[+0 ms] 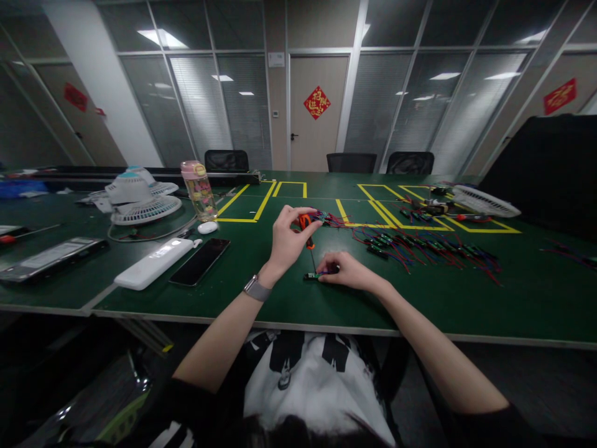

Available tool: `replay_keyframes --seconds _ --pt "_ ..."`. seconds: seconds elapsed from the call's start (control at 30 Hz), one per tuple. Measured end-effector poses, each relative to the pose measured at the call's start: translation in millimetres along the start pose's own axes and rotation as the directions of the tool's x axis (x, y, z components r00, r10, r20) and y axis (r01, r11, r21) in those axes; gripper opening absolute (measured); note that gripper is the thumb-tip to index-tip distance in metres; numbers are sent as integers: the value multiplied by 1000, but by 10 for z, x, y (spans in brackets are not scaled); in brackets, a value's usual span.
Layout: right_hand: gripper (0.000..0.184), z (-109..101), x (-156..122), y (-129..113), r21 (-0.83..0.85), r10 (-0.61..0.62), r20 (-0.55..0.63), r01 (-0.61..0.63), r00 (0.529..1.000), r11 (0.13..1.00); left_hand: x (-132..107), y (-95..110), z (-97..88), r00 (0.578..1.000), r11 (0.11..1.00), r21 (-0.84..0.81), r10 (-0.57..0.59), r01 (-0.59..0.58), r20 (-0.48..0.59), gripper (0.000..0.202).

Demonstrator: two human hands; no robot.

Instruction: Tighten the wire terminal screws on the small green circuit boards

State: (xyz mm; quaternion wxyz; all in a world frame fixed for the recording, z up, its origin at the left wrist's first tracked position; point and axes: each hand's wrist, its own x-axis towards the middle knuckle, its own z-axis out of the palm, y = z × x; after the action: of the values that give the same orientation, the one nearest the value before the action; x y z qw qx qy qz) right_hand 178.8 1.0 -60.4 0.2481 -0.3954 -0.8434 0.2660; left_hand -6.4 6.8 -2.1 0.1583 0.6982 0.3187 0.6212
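Note:
My left hand (286, 241) is closed around the orange and black handle of a screwdriver (310, 245). Its thin shaft points down, and the tip meets or nearly meets a small green circuit board (310, 276) on the table. Low on the tabletop, my right hand (349, 271) pinches the right end of that board. The fingers hide part of the board. Just beyond my left hand lies a small group of boards with red and blue wires (326, 218). More wired circuit boards (410, 244) are spread in a long pile to the right.
Left of my hands lie a black phone (200, 262), a white oblong device (156, 264) and a white mouse-like case (208, 228). A pink-lidded bottle (199, 191) and white fans (140, 202) stand further back. Yellow tape (396, 226) marks the green table (261, 302).

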Motion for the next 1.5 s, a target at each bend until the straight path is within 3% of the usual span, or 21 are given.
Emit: replay_keyframes --seconds 0.1,0.2,0.3,0.37,0.47,0.57,0.67,0.77,0.83,0.93,1.03,1.13,1.23,1.3,1.43,1.5 --pt "13 -5 -1 -10 -3 -5 1 5 1000 1000 -19 38 -11 998 992 111 57 -54 -18 23" --pt "13 -8 -2 -21 3 -5 5 5 1000 1000 -24 42 16 994 996 -88 29 -19 108 32" --pt "13 -7 -3 -28 0 1 6 -1 1000 1000 -15 19 46 974 944 -305 -58 124 218 37" --pt "14 -6 -2 -27 -3 3 7 -3 1000 1000 -7 4 45 983 961 -248 -86 125 164 36" --pt "14 -5 -1 -18 -4 -4 7 4 1000 1000 0 -12 18 1000 1000 11 -13 13 -18 24" --pt "14 -4 -1 -7 -5 -5 5 5 1000 1000 10 -33 3 997 993 115 8 0 -72 18" --pt "16 -4 -5 -4 8 -6 4 6 1000 1000 29 -63 17 997 993 -78 -83 83 8 23" --pt "15 -3 -7 -8 20 -6 3 6 1000 1000 49 -83 37 966 887 -395 -176 239 189 32" --pt "14 -3 -6 -10 20 -7 3 7 1000 1000 52 -79 37 952 840 -461 -194 286 238 36" --pt "14 -5 -3 -10 13 -10 6 10 1000 1000 36 -40 16 977 922 -331 -164 202 139 32" --pt "15 -9 -3 -9 2 -6 12 6 1000 1000 1 28 -10 1000 999 -45 -25 24 -15 20" --pt "16 -13 -4 -12 1 -4 13 4 1000 1000 -30 77 -13 996 995 47 85 -86 26 23" --pt "16 -14 -3 -18 6 -3 13 3 1000 1000 -33 77 6 986 986 -164 24 3 164 35" --pt "15 -13 -2 -22 6 2 15 -2 1000 1000 -24 61 13 980 969 -228 -44 90 196 35" --pt "14 -11 -1 -23 -7 -1 13 2 1000 1000 -6 39 -4 1000 1000 3 -5 5 -6 24" --pt "14 -11 -1 -23 -3 -4 12 4 1000 1000 -1 32 -9 999 998 58 20 -18 -34 22"
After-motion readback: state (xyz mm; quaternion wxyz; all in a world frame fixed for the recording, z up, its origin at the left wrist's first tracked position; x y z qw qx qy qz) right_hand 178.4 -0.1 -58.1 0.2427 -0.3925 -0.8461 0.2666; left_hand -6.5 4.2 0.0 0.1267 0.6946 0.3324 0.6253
